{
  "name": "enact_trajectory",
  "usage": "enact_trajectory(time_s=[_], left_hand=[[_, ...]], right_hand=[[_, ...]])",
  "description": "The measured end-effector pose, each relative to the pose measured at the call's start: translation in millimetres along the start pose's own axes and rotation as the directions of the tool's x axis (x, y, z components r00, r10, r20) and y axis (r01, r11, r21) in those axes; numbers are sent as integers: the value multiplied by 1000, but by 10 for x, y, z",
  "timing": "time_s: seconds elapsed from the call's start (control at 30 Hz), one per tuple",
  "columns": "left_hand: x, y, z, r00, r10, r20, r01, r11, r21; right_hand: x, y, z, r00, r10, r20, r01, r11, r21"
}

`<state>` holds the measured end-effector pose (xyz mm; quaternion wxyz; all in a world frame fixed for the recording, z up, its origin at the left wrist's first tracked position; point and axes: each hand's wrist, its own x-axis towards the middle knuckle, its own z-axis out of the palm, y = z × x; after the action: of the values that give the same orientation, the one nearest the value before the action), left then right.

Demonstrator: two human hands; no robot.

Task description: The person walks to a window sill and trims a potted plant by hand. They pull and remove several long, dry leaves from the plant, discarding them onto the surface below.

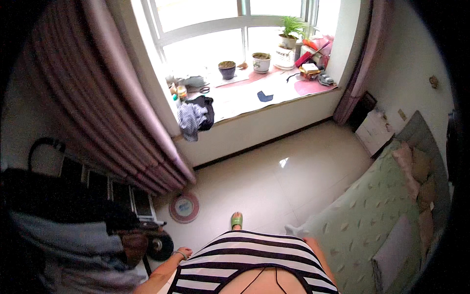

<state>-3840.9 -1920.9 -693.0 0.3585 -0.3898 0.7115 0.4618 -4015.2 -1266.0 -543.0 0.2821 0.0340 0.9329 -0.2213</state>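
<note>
My left hand (184, 252) hangs low beside my striped top (254, 247), with a band around its wrist. Nothing shows in it, and its fingers look loosely extended. Nearest to it is a dark rounded object (160, 246) by the clothes on the left. On the other side, my right arm (318, 252) hangs close to my body near the bed (342, 230). The top's edge mostly hides my right hand, so its fingers cannot be made out. One foot in a green slipper (237, 219) is on the tiled floor.
Ahead, a window sill (235, 105) bears potted plants (261, 62), rumpled clothes (195, 117), scissors (204, 90) and a dark blue piece (265, 96). A round pink-rimmed object (184, 207) lies on the floor near the curtain (112, 98). A white cabinet (374, 131) stands by the bed.
</note>
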Motion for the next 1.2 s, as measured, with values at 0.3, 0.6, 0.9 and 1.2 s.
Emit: enact_trajectory(time_s=[0.3, 0.6, 0.9, 1.2], left_hand=[[842, 2528, -899, 966, 259, 7, -257, 957, 137], [777, 3820, -1218, 966, 255, -33, -254, 967, 39], [1336, 3988, -661, 1000, 13, 12, -11, 994, -110], [1814, 5752, 144, 973, 220, 66, -228, 961, 158]], right_hand=[[1122, 327, 413, 954, 203, 219, -230, 967, 105], [1849, 611, 378, 956, 194, 218, -213, 975, 69], [3349, -294, -1587, 971, 147, 189, -202, 926, 318], [4439, 284, -2769, 986, 144, 84, -147, 989, 20]])
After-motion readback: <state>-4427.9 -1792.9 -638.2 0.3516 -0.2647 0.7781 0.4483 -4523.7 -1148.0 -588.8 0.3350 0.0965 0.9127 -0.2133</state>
